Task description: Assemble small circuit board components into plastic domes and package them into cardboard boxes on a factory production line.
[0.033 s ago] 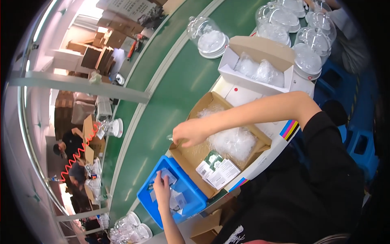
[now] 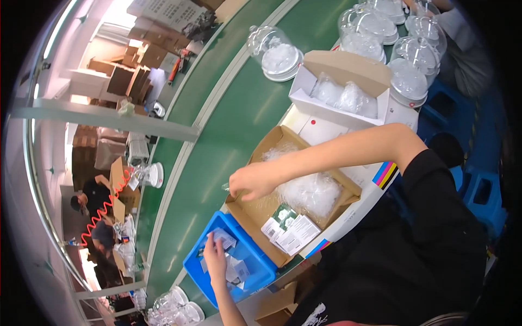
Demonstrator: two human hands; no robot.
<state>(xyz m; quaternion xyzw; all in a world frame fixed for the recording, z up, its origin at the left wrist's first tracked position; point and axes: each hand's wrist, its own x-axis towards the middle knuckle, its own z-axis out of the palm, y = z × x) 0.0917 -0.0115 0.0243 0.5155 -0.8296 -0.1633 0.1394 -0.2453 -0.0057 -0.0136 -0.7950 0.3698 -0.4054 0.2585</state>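
My right hand (image 2: 251, 182) reaches over the left corner of an open brown cardboard box (image 2: 255, 209). Its fingers are pinched on a small clear piece (image 2: 225, 187) at the box's edge. Inside the box lie crumpled clear plastic bags (image 2: 310, 190) and a few printed leaflets (image 2: 291, 228). My left hand (image 2: 215, 255) is down in a blue plastic bin (image 2: 261, 269) just left of the box, with its fingertips closed on a small white slip (image 2: 223, 237). More white slips lie in the bin.
A green conveyor belt (image 2: 234, 125) runs past the boxes. Beyond them stand an open white box of bagged clear parts (image 2: 340, 92) and several clear domes on white bases (image 2: 280, 54). Other people (image 2: 87, 198) work at far left; blue stools (image 2: 478, 195) are on the right.
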